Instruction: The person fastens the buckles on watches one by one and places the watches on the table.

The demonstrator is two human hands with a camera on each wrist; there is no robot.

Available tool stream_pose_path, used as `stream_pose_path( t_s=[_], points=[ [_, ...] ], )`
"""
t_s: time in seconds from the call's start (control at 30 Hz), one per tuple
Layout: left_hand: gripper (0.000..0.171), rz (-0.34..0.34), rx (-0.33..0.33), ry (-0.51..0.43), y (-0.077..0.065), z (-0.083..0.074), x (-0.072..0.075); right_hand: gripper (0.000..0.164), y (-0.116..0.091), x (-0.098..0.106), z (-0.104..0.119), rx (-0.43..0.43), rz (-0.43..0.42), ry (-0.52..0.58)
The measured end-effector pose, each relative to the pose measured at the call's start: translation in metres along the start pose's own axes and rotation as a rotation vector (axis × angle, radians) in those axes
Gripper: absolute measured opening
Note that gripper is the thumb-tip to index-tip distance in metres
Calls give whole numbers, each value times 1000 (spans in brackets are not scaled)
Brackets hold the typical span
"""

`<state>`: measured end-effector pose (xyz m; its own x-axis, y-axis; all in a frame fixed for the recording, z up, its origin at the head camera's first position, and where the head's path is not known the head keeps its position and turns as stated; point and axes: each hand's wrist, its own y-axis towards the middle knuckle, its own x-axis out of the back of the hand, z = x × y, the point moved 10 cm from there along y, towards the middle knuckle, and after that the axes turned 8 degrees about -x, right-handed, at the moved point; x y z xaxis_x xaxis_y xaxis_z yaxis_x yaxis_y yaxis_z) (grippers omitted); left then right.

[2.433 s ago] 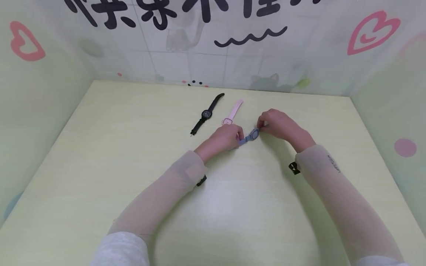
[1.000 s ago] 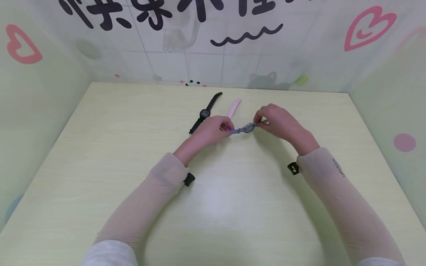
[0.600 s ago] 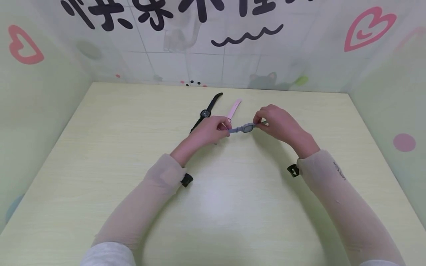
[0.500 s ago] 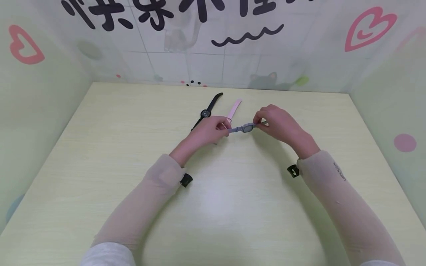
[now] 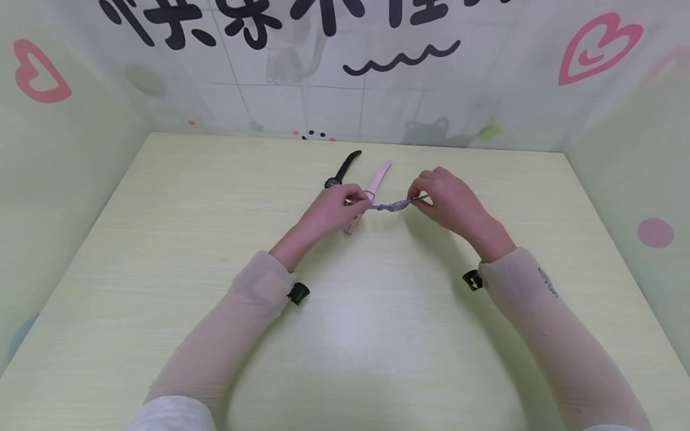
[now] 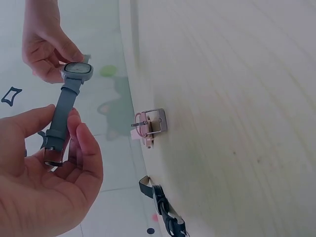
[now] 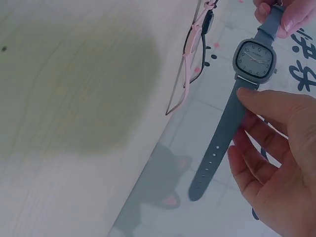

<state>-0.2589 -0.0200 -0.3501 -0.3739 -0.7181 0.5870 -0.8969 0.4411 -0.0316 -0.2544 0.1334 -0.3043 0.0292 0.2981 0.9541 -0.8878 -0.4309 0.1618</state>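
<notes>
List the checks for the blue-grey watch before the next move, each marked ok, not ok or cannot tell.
1. Left hand holding the buckle end of the blue-grey watch: ok.
2. Right hand pinching the strap beside the case: ok.
3. Watch lifted off the table: ok.
4. Strap fastened: not ok; its holed end is free of the buckle.
5. Black watch fully visible from the head: not ok; the left hand covers part.
6. Case back undamaged: cannot tell; hidden.
</notes>
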Motion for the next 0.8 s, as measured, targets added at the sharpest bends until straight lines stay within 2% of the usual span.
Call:
stream_pose_path(
  t_s=[0.43,0.6,0.8],
  points=[
    [17,-118,11,-93,0,-1,11,12,0,-1,-4,-65,-17,38],
    [18,-159,-14,-152,-2,-5,15,14,-2,4,-1,-31,-103,18],
    [16,-217,-62,-239,-2,-9,20,14,-4,13,-1,-67,-223,9]
  ],
)
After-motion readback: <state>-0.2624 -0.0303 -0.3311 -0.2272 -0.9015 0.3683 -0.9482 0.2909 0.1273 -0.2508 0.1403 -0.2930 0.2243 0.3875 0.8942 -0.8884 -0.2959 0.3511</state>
